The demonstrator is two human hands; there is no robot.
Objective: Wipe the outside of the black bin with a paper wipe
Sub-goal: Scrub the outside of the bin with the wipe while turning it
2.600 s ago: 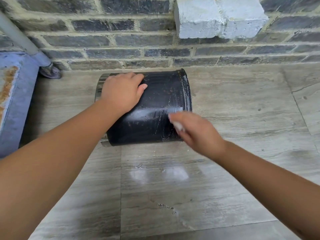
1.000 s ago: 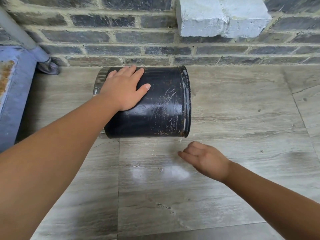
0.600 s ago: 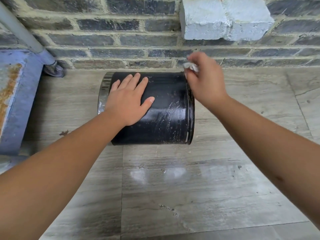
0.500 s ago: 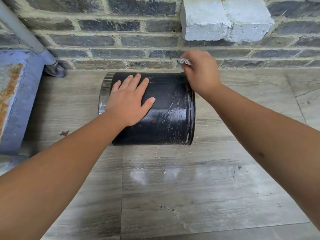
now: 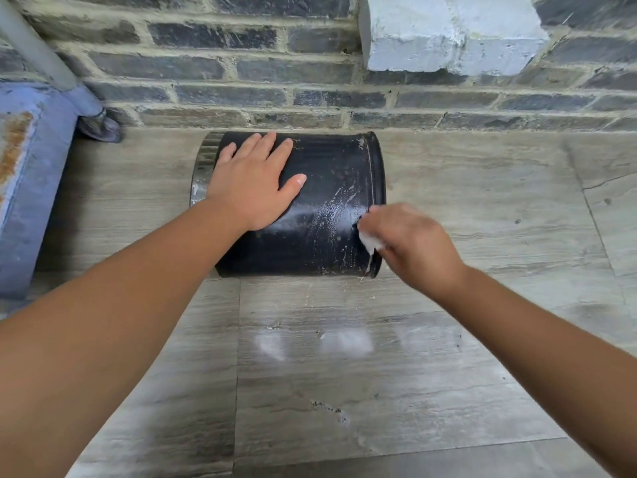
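Note:
The black bin (image 5: 327,188) lies on its side on the tiled floor, close to the brick wall, with its silver rim at the left end. My left hand (image 5: 253,188) rests flat on top of the bin's left half, fingers spread. My right hand (image 5: 412,241) is at the bin's right end, near the front, and is blurred. It pinches a small crumpled white paper wipe (image 5: 370,241) against the bin's side beside the raised band. Wet streaks shine on the black surface just left of the wipe.
A dark brick wall (image 5: 310,70) runs behind the bin, with a white painted block (image 5: 448,32) at upper right. A blue rusty metal object (image 5: 24,188) and a grey pipe (image 5: 38,53) stand at the left. Grey tiled floor (image 5: 344,374) spreads in front.
My right hand with the wipe has come down from the bin's far top edge to its near right side. My left hand has stayed on the bin.

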